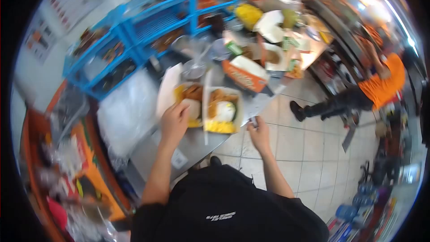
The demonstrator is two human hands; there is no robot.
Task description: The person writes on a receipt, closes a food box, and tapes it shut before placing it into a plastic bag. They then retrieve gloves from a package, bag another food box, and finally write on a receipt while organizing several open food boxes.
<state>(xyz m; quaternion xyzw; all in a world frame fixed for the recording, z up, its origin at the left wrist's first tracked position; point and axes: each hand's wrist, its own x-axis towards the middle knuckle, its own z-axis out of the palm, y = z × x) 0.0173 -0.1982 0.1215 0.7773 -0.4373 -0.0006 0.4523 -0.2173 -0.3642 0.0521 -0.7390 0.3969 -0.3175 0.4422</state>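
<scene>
Two open food boxes stand side by side on the metal table (197,145). The left box (191,103) holds fried pieces and rice; my left hand (176,118) is at its left front side, fingers drawn together. In the right box (223,111) are a white round mound, dark green leaf and yellow bits. My right hand (258,130) is just right of that box, fingers closed near the table edge around a small item too blurred to name. Behind the boxes lies an orange and white carton (246,75).
Blue stacked baskets (154,27) line the back left. Clear plastic bags (127,107) lie at the left. Cups (195,68), a yellow package (248,15) and more open boxes (274,56) crowd the back. A person in orange (385,83) stands at the right.
</scene>
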